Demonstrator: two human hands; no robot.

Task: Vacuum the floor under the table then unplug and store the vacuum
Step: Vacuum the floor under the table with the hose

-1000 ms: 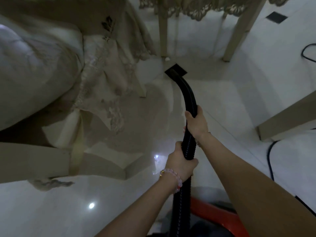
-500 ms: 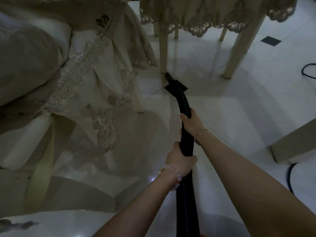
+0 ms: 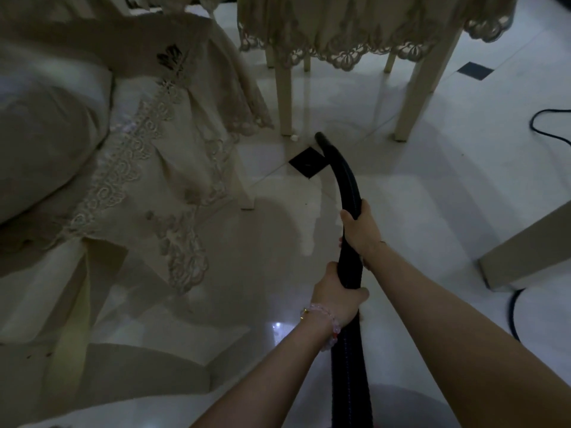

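A black ribbed vacuum hose (image 3: 345, 177) runs from the bottom of the view up to its open tip near a cream table leg (image 3: 285, 103). My right hand (image 3: 358, 230) grips the hose further forward. My left hand (image 3: 335, 296), with a bead bracelet at the wrist, grips it just behind. The table (image 3: 355, 29) at the top is draped in a beige lace-edged cloth. A small white scrap (image 3: 294, 138) lies on the glossy white tile floor (image 3: 448, 193) by the leg, left of the hose tip.
A cloth-covered chair (image 3: 139, 143) fills the left side, its leg near the hose. A black floor tile inset (image 3: 307, 162) lies beside the hose tip. A black cord (image 3: 547, 131) loops at right, and a cream furniture base (image 3: 525, 257) stands at right.
The hose tip has pushed forward past the black tile inset towards the table leg. The view has tilted up, showing more of the table and hiding the red vacuum body.
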